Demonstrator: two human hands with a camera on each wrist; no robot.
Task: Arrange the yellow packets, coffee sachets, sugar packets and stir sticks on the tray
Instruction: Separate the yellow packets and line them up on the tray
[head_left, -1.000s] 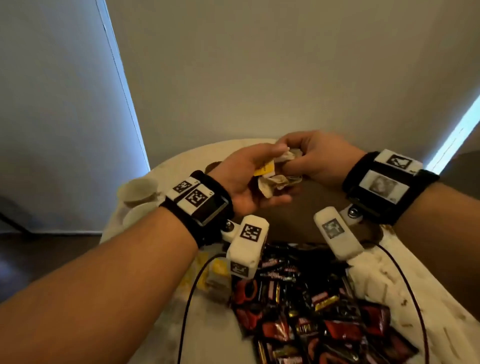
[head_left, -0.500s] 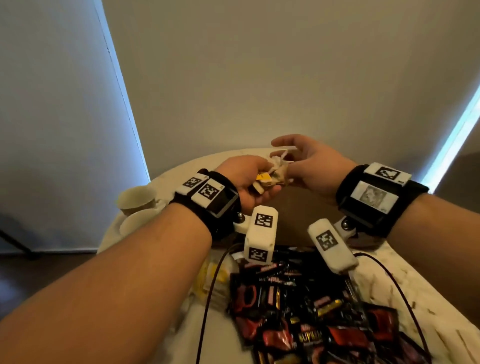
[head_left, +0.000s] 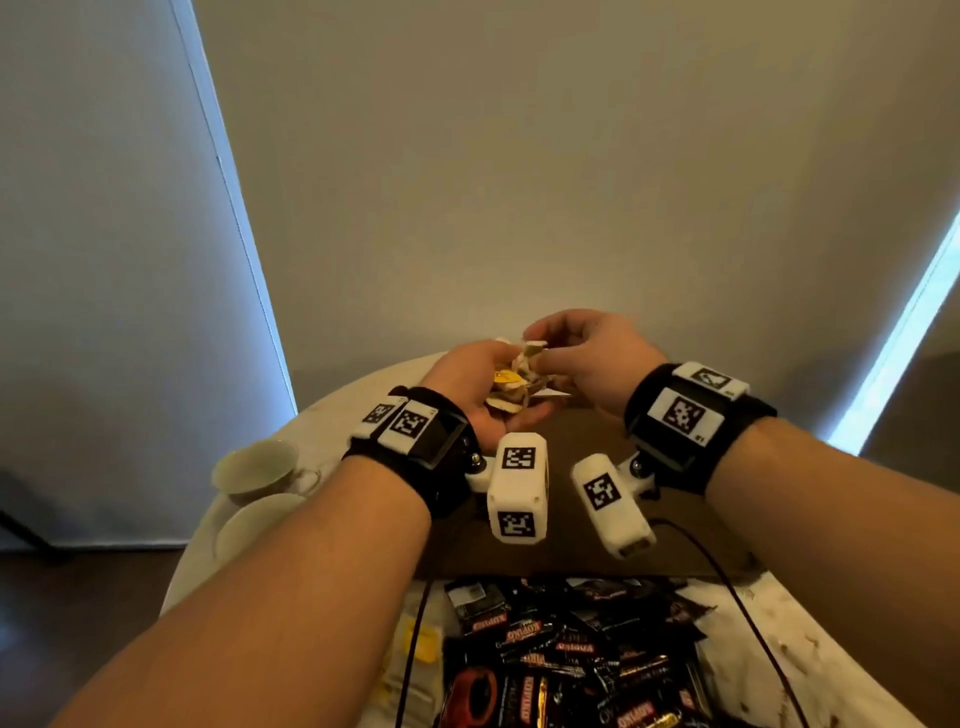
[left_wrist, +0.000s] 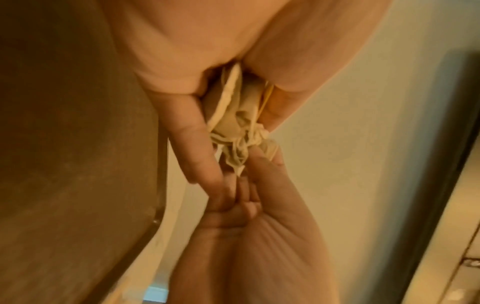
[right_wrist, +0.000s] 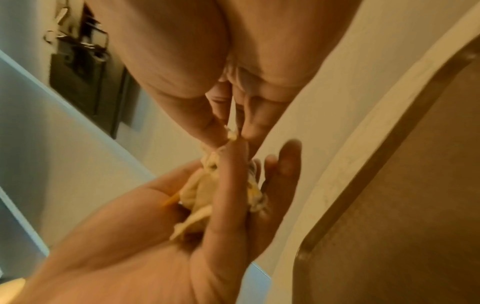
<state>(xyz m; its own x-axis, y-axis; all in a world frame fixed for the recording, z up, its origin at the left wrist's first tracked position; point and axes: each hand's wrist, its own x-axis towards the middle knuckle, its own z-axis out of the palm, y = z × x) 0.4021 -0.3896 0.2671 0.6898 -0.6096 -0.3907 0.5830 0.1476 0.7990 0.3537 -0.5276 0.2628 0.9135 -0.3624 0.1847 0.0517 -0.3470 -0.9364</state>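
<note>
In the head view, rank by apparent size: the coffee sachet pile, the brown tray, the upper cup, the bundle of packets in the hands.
1. brown tray and coffee sachet pile: alike, both partly hidden or cropped, so unranked.
2. upper cup.
3. bundle of packets, mostly covered by the left hand and right hand.

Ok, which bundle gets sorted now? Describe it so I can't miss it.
Start at the round white table, then the brown tray on it. Above the tray's far edge, the left hand cups crumpled pale packets with yellow labels, unlike the dark coffee sachets nearer you.
</note>
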